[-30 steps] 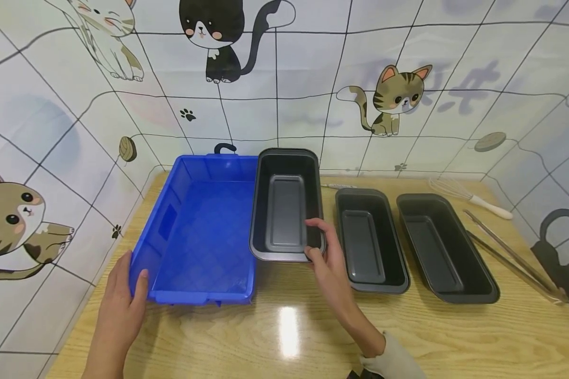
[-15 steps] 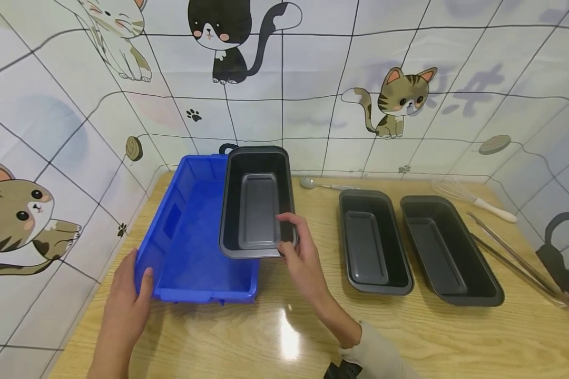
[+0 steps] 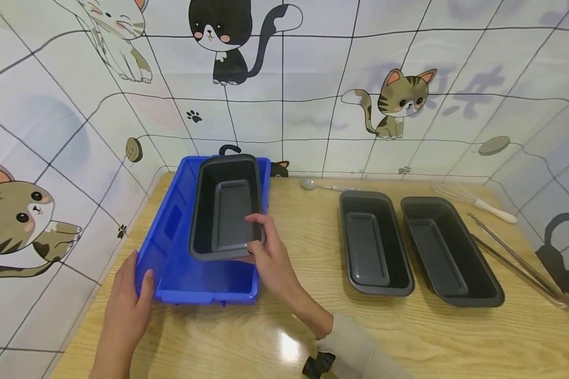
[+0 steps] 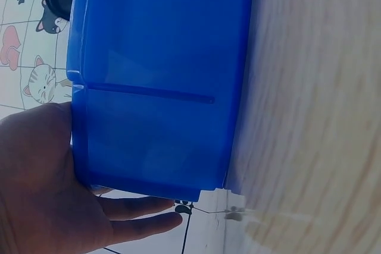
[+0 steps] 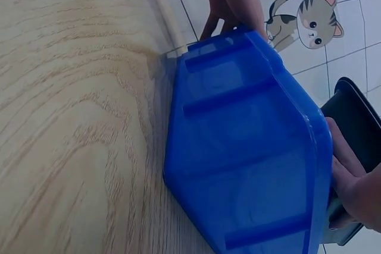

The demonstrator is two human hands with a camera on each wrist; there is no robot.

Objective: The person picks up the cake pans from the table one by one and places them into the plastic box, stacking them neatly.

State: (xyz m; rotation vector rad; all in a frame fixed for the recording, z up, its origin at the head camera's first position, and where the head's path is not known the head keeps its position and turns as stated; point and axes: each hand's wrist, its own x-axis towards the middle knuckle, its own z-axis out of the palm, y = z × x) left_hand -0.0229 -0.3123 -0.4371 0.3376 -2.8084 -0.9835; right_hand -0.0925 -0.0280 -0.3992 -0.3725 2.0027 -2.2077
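Note:
My right hand (image 3: 272, 258) pinches the near right corner of a dark grey loaf pan (image 3: 229, 210), thumb over the rim and a finger inside. The pan is over the blue plastic bin (image 3: 204, 297), slightly tilted. In the right wrist view, the pan (image 5: 351, 108) shows above the bin's rim. My left hand (image 3: 125, 310) rests against the bin's near left corner, thumb near the rim and fingers along the outer side. In the left wrist view those fingers (image 4: 146, 225) extend straight past the bin's wall (image 4: 161, 135).
Two more dark loaf pans (image 3: 367, 247) (image 3: 450, 252) stand side by side on the wooden table (image 3: 303, 231). Behind lies a spoon (image 3: 327, 186). At the right are a whisk (image 3: 483, 202) and metal tongs (image 3: 517, 258). A cat-print backdrop (image 3: 313, 79) closes off the back and sides.
My right hand has carried the loaf pan leftward, from the bin's right edge to over the bin, uncovering the spoon behind. My left hand stays at the bin's corner.

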